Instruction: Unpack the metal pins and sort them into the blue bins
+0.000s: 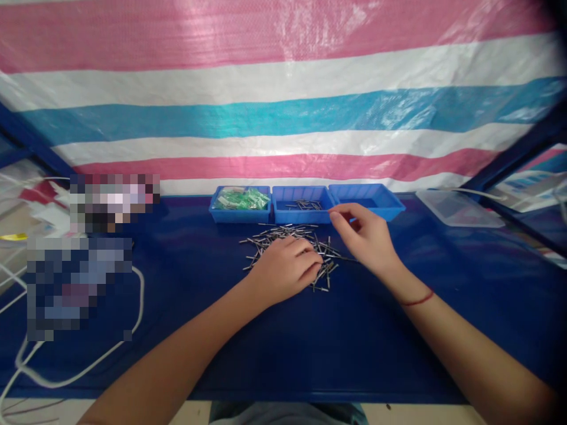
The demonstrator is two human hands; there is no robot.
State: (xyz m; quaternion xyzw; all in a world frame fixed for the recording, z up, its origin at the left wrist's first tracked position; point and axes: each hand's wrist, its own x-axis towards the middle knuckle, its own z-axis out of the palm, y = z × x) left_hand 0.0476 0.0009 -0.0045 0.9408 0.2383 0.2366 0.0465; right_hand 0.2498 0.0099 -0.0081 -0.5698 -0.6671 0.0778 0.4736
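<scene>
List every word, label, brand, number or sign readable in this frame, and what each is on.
None can be read.
Blue bins: no lettering visible.
Green-and-clear packet in the leftmost bin: too small and blurred to tell whether it bears print.
Metal pins: too small to tell of any markings.
Striped sheet: stripes, no visible lettering.
Two pixelated patches at left: unreadable.

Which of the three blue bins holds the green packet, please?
The leftmost bin; the middle bin holds metal pins, and the right bin shows nothing green.
</scene>
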